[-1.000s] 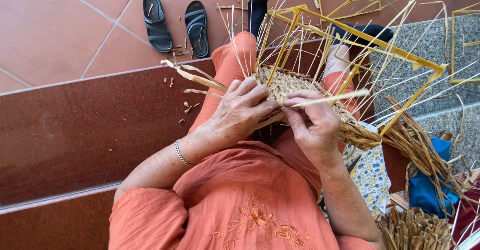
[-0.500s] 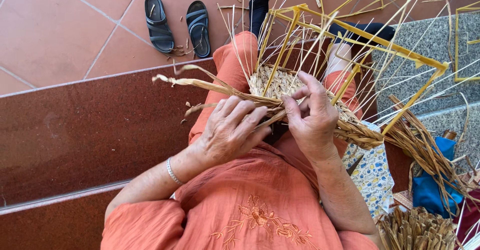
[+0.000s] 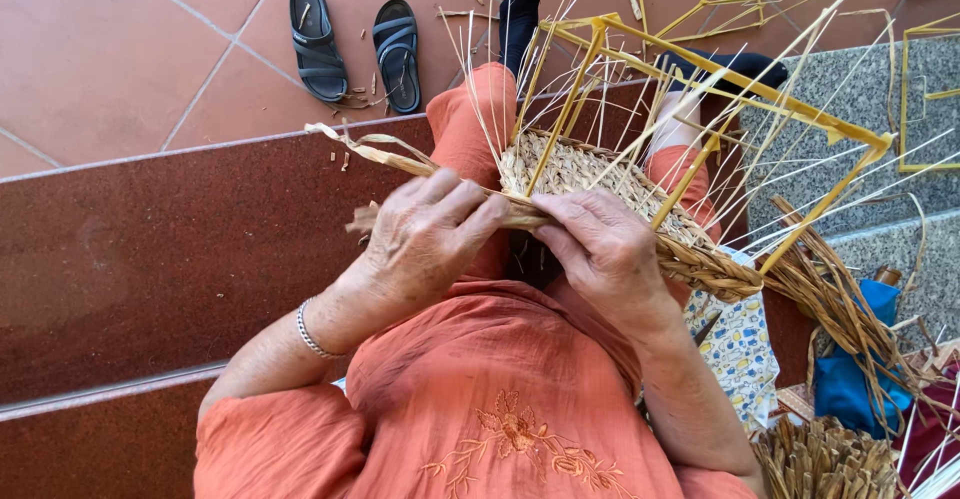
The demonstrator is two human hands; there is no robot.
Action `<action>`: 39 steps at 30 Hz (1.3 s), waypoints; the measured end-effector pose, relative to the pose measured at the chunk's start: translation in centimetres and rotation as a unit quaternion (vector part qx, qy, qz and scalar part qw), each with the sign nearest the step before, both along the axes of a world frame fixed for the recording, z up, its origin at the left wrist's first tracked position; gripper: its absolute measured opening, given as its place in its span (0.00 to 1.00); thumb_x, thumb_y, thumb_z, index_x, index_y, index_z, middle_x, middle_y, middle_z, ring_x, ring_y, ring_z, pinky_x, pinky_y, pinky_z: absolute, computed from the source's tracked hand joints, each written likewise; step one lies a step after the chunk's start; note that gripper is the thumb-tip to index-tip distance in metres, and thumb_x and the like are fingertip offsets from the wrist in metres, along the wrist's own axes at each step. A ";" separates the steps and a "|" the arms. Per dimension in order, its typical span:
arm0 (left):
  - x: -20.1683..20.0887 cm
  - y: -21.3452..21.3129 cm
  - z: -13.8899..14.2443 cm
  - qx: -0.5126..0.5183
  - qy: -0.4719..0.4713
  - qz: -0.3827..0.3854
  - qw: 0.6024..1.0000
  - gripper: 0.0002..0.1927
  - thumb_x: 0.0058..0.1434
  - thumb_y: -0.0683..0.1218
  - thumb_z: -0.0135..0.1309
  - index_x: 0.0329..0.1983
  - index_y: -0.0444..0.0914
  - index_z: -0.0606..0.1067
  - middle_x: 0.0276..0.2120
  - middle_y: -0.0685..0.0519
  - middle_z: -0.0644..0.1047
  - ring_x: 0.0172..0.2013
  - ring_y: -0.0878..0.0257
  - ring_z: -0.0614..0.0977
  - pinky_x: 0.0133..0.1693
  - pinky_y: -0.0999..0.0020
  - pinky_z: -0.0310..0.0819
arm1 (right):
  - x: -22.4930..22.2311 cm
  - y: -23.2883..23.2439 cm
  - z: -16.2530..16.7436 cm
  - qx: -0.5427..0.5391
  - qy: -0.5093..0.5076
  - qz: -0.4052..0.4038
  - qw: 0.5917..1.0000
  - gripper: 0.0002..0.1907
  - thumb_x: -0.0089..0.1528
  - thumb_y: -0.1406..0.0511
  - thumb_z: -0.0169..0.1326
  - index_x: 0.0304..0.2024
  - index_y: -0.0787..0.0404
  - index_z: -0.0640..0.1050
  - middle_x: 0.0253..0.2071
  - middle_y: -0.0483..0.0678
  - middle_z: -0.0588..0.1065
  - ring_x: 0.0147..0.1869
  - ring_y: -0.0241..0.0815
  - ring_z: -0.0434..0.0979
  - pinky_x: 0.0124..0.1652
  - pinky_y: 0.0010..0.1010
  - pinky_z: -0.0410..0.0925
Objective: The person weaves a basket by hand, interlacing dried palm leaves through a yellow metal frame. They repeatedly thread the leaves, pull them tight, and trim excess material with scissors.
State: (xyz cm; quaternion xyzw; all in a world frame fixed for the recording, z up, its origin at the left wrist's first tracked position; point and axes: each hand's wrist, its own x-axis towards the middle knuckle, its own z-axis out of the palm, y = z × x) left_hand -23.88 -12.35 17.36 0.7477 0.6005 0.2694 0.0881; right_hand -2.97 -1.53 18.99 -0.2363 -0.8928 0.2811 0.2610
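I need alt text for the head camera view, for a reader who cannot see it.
A seated person's left hand and right hand grip a braided straw strand at the edge of a half-woven straw basket on a yellow frame. Black sandals lie on the red tiled floor.

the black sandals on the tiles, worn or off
Off. The two black sandals lie empty side by side on the floor tiles, apart from the person's dark-socked feet.
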 end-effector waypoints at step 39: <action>1.7 3.9 -10.1 -0.144 -0.849 0.093 0.499 0.17 0.76 0.55 0.40 0.41 0.37 0.69 0.17 0.61 0.56 0.16 0.71 0.53 0.17 0.72 0.45 | 0.6 -0.1 -2.8 -0.051 0.057 -0.099 0.992 0.11 0.66 0.74 0.59 0.50 0.61 0.80 0.44 0.49 0.81 0.42 0.39 0.81 0.41 0.28 0.73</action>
